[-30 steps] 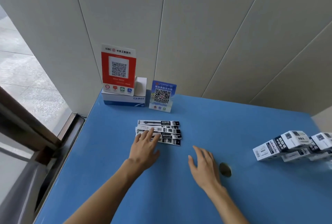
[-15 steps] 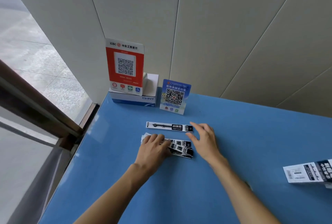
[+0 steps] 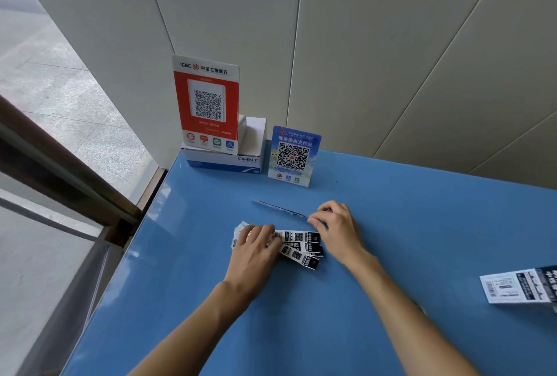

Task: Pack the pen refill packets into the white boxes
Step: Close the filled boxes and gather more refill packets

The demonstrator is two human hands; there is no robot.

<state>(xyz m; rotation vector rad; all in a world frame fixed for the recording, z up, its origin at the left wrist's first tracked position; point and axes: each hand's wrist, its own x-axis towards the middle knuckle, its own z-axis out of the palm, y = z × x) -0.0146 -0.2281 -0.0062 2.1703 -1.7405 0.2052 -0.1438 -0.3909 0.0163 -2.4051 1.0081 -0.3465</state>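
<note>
A small pile of black-and-white pen refill packets (image 3: pixel 301 247) lies fanned on the blue table (image 3: pixel 391 225). My left hand (image 3: pixel 256 249) rests flat on the pile's left half, fingers straight. My right hand (image 3: pixel 337 228) pinches the right end of a single packet (image 3: pixel 280 210), which is tipped up on its edge just behind the pile. One white box (image 3: pixel 518 285) with dark print lies at the right edge of the view, partly cut off.
A red QR sign (image 3: pixel 208 104) stands on a white and blue carton (image 3: pixel 229 160) at the table's back left corner. A smaller blue QR sign (image 3: pixel 294 155) stands beside it. The wall runs behind; the table's left edge meets a window frame.
My right hand has taken hold of the rear packet's right end and tilted it up off the table. My left hand stays on the pile. The view shifted left.
</note>
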